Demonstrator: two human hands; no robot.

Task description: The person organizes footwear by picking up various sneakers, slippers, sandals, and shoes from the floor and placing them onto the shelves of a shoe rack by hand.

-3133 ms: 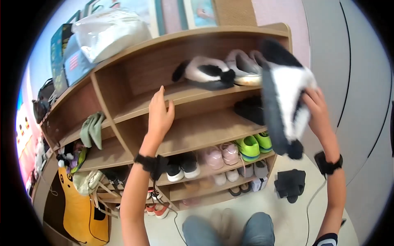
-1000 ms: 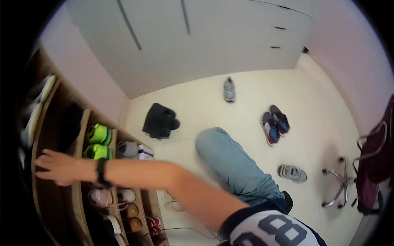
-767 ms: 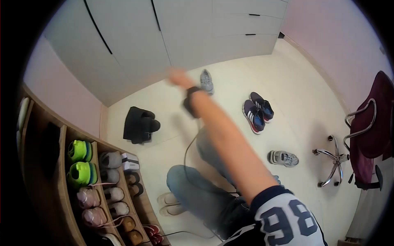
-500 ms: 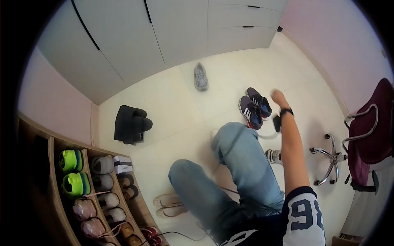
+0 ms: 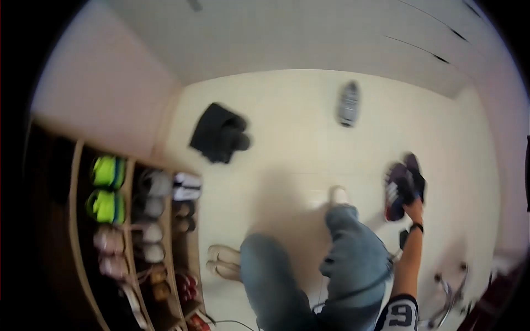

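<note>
Well to the right of the shoe rack (image 5: 76,182), the right hand (image 5: 413,209) was at the dark sneakers (image 5: 398,182), its grip too blurred to tell, the pair seemingly light, pliable, best held by the heels (image 5: 393,214).

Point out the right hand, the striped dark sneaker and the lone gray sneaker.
Right hand (image 5: 413,209), head view: middle of the hand.
Striped dark sneaker (image 5: 393,191), head view: striped side.
Lone gray sneaker (image 5: 348,105), head view: upper.
</note>
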